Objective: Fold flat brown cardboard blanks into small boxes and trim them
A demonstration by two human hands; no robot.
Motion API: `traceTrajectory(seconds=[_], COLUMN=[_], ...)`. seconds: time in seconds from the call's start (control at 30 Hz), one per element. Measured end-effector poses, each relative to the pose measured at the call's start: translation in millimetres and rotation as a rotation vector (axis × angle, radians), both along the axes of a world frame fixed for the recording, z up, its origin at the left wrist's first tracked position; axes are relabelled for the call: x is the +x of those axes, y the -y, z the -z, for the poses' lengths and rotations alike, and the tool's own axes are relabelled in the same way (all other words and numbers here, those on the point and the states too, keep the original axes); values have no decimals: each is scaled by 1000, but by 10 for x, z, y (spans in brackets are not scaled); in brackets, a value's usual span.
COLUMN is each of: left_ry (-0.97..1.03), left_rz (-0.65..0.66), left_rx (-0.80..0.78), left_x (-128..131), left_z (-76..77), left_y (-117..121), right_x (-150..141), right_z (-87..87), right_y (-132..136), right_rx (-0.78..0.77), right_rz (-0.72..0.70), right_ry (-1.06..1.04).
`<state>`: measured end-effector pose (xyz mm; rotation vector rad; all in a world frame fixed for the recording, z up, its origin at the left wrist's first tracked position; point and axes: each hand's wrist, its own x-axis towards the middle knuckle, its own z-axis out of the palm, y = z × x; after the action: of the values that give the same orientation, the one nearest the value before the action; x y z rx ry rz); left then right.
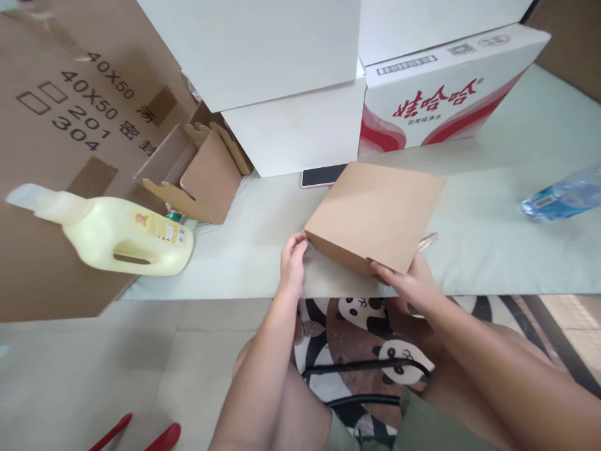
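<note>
A brown cardboard box with its flat lid down is tilted at the front of the table, between my two hands. My left hand is closed at the box's left front corner, fingertips pinching the edge there. Along the right front side, my right hand grips the box, with fingers on its front face near a small dark slot; part of this hand is hidden beneath the box. Just beyond my right hand lies a small, shiny object whose kind I cannot make out. Behind the box, partly covered by it, is a phone.
White cartons and a red-and-white water carton stand at the back. An open cardboard box, a yellow detergent jug and a large carton are on the left. A plastic bottle lies at right.
</note>
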<state>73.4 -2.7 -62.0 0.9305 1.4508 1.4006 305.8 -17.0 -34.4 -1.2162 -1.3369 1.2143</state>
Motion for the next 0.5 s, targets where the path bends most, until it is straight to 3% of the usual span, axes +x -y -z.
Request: traceTrajectory(seconds=[0.37,0.5], left_ry=[-186,-143], left_rz=[172,102], left_rx=[5,15], left_x=[58,76], left_z=[30,93], left_y=[13,9], right_x=[14,-43], right_z=[203,142], right_y=[-95,-116], right_rx=[-78,-149], right_rz=[278,184], right_ry=[-171,-189])
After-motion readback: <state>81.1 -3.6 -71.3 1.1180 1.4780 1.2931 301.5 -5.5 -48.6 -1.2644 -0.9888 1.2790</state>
